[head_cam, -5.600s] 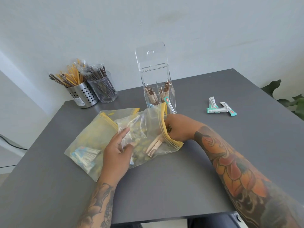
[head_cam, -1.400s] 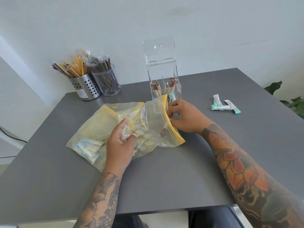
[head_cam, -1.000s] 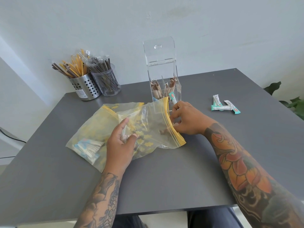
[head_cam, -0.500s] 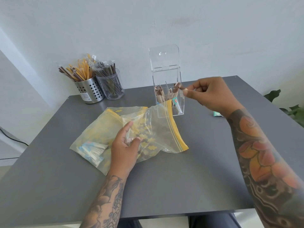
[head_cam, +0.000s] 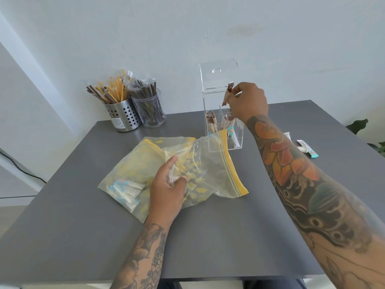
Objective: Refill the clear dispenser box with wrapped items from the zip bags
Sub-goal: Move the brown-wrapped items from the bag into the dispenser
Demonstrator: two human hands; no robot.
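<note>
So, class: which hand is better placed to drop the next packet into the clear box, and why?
Right. The right hand already pinches a brown packet above the open dispenser box; the left hand rests on the zip bags.

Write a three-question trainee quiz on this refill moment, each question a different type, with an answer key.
1. True or false: the right hand holds a brown wrapped stick above the clear dispenser box.
2. Multiple choice: the left hand rests on
A. the perforated metal cup
B. the zip bags
C. the loose teal-tipped packets
3. Fill in: the dispenser box's lid stands ____.

Key:
1. True; the stick is pinched in the fingers over the open top, not yet inside.
2. B; the palm lies flat on the clear plastic.
3. Open, tipped up at the back.
</note>
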